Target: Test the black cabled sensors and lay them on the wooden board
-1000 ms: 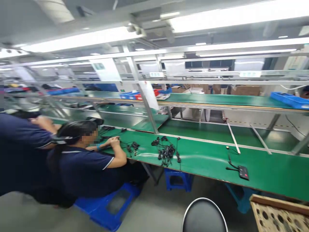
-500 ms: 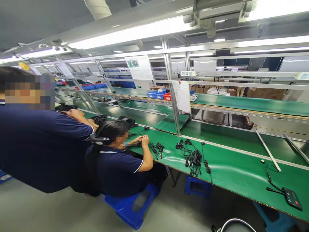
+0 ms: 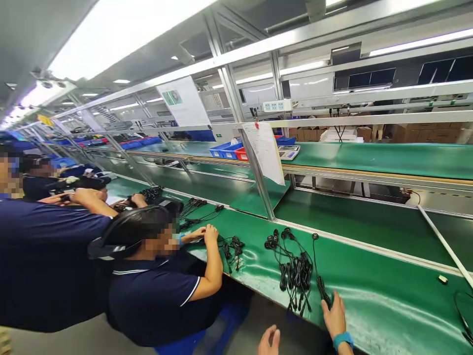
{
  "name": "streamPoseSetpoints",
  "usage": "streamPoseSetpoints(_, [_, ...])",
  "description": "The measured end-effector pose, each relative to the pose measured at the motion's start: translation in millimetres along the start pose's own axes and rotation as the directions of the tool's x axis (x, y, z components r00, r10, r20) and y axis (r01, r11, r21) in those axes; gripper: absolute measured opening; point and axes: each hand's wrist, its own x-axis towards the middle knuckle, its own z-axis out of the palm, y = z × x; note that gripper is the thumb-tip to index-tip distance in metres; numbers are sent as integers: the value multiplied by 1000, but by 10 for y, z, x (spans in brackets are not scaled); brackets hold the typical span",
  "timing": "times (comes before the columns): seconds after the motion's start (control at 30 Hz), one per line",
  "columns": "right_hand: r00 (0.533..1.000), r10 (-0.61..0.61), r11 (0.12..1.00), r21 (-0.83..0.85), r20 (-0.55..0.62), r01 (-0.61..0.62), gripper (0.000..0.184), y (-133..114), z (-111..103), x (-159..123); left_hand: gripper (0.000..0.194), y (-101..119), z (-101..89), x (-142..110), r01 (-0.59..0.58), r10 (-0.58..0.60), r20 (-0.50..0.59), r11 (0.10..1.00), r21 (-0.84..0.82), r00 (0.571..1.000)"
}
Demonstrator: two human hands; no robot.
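Note:
My right hand, with a teal band at its wrist, reaches over the bench's front edge. Its thumb and fingers are apart, right beside a single coiled black cable that lies lengthwise on the green bench top. Whether the fingertips touch this cable I cannot tell. Low in the picture, short of the bench edge, my left hand is open with nothing in it; its lower part is cut off by the frame. Left of the single cable lies a pile of coiled black cables with round ends at the back.
On the left a seated co-worker handles something small, beside a smaller cable group. Another person stands behind. A metal post with a hanging paper sheet rises at the bench's back. A white bar leans at right.
Both my hands have come into view from below, the right one reaching to the single cable. My view has moved closer to the bench and the co-workers.

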Motion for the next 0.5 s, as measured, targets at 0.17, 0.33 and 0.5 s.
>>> streamPoseSetpoints(0.17, [966,-74,964,-230,248,133,55,-183,158,421,60,108,630,983,56,-56,-150,998,-10,987])
streamPoseSetpoints(0.33, [895,101,995,-51,435,-87,30,-531,43,732,67,607,1052,1376,-39,64,-112,975,217,992])
streamPoseSetpoints(0.5, [847,161,953,142,507,-267,23,-681,201,971,65,909,1315,1523,224,-227,-35,906,358,973])
